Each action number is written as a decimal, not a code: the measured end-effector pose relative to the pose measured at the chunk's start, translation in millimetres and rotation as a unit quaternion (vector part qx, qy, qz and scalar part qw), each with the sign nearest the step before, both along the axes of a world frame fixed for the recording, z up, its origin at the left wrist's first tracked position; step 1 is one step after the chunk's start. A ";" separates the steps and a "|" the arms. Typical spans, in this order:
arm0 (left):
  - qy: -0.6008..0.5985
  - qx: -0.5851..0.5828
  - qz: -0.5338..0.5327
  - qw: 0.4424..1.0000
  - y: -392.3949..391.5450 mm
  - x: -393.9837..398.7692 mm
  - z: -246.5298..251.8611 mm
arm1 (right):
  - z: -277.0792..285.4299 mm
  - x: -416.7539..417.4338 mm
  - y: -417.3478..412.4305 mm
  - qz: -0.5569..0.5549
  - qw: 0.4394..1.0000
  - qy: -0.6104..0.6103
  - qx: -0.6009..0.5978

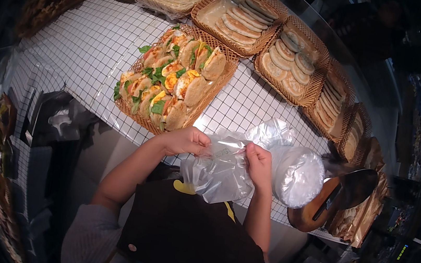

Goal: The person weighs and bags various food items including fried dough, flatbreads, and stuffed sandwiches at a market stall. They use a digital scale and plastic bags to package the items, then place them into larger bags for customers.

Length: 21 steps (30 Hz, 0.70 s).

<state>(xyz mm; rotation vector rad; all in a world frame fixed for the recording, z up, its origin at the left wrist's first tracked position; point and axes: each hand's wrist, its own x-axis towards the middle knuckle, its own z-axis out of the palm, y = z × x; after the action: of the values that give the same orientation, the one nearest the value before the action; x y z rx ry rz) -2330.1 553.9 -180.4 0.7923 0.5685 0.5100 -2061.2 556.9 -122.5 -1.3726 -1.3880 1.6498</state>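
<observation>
Between my two hands a clear plastic bag [217, 171] is stretched by its upper edge, and it hangs down in front of my dark apron. My left hand [189, 141] pinches one side of the bag. With thumb and fingers, my right hand [258, 163] grips the other side. Faint printing shows on the film. Just right of my right hand lies a thick roll of clear plastic bags [299, 176], with loose film [271, 133] trailing behind it. Beyond my left hand, a wicker basket [215, 92] holds several filled flatbread sandwiches [173, 77] with egg and greens.
Wicker baskets of flatbreads [243, 23] [287, 64] line the far edge of the white grid-patterned counter [91, 42]. To the right, a knife [326, 203] rests on a round wooden board [306, 218]. A dark container [62, 119] stands at the left.
</observation>
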 end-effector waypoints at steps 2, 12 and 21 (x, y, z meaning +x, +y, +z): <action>0.014 0.017 0.027 0.999 -8.6 -3.7 -2.2 | -13.6 -4.3 -9.4 -0.082 0.996 0.022 -0.014; 0.035 -0.016 0.093 0.995 -29.5 19.6 3.5 | -10.7 -13.4 -24.9 -0.115 0.993 0.008 -0.039; 0.050 -0.014 0.066 0.997 -33.8 15.5 14.6 | -21.4 -26.3 -40.2 -0.165 0.983 -0.016 0.085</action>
<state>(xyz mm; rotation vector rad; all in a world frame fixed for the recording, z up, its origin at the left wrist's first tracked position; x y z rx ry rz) -2314.6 520.1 -165.7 0.7597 0.7216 0.5847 -2087.5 516.8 -143.9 -1.4440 -1.2112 1.2706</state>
